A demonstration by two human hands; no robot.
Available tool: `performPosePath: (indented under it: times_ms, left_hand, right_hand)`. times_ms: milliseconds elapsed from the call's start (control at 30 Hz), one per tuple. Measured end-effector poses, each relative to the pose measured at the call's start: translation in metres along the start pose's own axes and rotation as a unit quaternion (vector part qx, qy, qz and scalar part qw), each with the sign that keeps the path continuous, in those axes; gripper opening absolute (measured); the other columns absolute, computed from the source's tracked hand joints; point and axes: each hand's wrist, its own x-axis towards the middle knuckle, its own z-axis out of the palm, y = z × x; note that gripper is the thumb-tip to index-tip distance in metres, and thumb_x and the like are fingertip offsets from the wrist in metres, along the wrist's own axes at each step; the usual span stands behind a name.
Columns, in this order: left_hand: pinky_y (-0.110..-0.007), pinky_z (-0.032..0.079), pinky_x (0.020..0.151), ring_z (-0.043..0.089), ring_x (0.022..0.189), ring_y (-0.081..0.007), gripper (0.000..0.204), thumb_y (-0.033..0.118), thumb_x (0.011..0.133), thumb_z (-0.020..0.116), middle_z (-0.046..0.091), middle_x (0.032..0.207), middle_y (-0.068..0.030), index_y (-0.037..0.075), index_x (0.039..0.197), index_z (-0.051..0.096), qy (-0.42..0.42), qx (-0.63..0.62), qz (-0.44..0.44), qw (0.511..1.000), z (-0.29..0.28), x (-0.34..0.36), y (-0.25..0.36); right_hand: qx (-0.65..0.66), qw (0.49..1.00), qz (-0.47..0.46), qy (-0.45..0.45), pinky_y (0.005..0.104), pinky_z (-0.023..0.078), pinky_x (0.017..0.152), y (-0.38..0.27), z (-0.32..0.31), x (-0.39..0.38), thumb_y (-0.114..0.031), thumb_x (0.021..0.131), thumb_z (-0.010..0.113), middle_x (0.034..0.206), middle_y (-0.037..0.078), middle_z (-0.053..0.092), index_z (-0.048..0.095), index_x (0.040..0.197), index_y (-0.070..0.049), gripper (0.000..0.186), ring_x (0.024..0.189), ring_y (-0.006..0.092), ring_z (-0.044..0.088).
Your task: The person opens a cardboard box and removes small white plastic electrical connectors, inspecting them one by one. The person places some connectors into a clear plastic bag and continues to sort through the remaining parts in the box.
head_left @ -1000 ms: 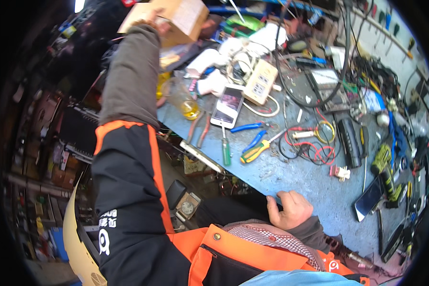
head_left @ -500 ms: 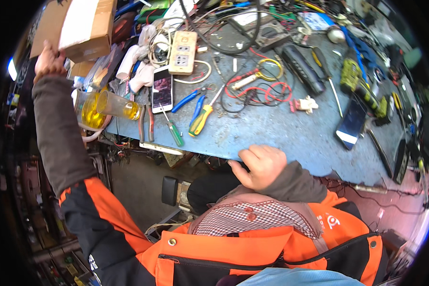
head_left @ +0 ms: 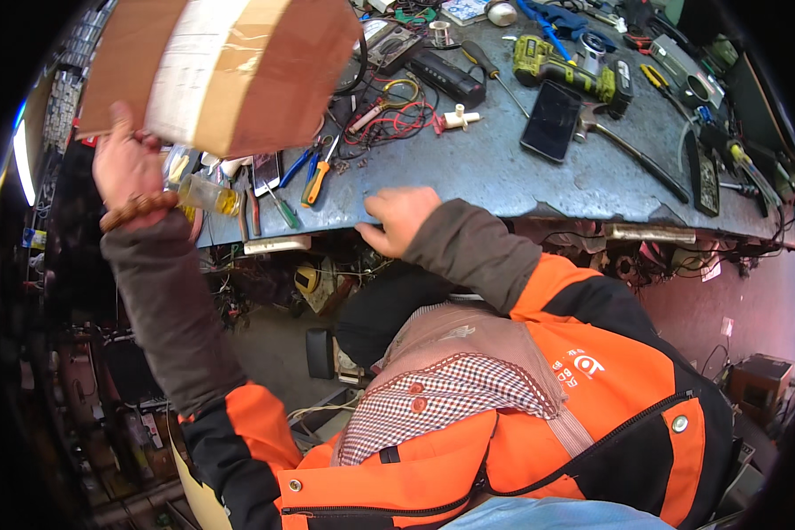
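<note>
My left hand, a beaded bracelet at its wrist, grips the lower corner of a brown cardboard box with a white strip across it. Raised over the left of the bench, the box hides things behind it. My right hand rests at the bench's front edge, its fingers curled and nothing seen in them. Between the hands lie a yellow-handled screwdriver, blue pliers, a green screwdriver and a partly covered white phone. Beside my left wrist is a cup of yellow liquid.
The blue workbench carries red and black test leads, a black cylinder, a dark phone, a hammer and a green power drill. Below its edge hang cables. A brown box stands at the lower right.
The cardboard box has come up and right with my left hand, now covering the white power strip. The view has shifted, and my right hand stays by the bench edge.
</note>
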Motion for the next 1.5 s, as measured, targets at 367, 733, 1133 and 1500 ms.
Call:
performPosePath:
  times_ms: [367, 733, 1133, 1500]
  left_hand:
    - [-0.027, 0.050, 0.071, 0.063, 0.080, -0.0113, 0.030, 0.018, 0.101, 0.075, 0.076, 0.097, -0.0068, -0.004, 0.122, 0.074, 0.016, 0.092, 0.198, 0.976, 0.056, -0.118, -0.053]
    - [-0.038, 0.051, 0.104, 0.066, 0.116, -0.0311, 0.048, -0.012, 0.088, 0.060, 0.072, 0.131, -0.0116, 0.009, 0.128, 0.074, -0.217, 0.341, 0.358, 0.842, -0.015, -0.214, -0.107]
    - [-0.048, 0.050, 0.092, 0.062, 0.107, -0.0412, 0.019, 0.019, 0.092, 0.075, 0.071, 0.115, -0.0166, 0.002, 0.092, 0.066, -0.256, 0.471, 0.387, 0.750, 0.035, -0.198, -0.069]
    - [-0.050, 0.039, 0.099, 0.055, 0.119, -0.0330, 0.039, 0.020, 0.091, 0.073, 0.063, 0.124, -0.0082, 0.012, 0.128, 0.068, -0.224, 0.541, 0.353, 0.730, 0.055, -0.252, -0.096]
  right_hand:
    - [0.079, 0.982, 0.119, 0.127, 0.0408, 0.056, 0.077, 0.053, -0.087, 0.007, -0.016, 0.088, 0.073, 0.091, 0.016, 0.071, 0.077, 0.098, -0.004, 0.016, 0.084, 0.0315, 0.070]
    - [-0.130, 0.977, 0.162, 0.038, 0.0499, 0.056, 0.087, 0.139, -0.073, 0.025, -0.020, 0.092, 0.072, 0.107, 0.021, 0.069, 0.070, 0.109, -0.007, 0.021, 0.100, 0.0424, 0.068]
    - [-0.095, 0.976, -0.135, 0.140, 0.0413, 0.056, 0.097, 0.028, -0.155, 0.117, -0.030, 0.084, 0.083, 0.124, 0.019, 0.069, 0.075, 0.122, -0.008, 0.045, 0.113, 0.0350, 0.068]
    - [-0.297, 0.951, 0.028, -0.082, 0.0554, 0.055, 0.101, -0.018, -0.118, 0.133, -0.036, 0.087, 0.071, 0.138, 0.025, 0.060, 0.058, 0.144, -0.016, 0.062, 0.122, 0.0469, 0.063]
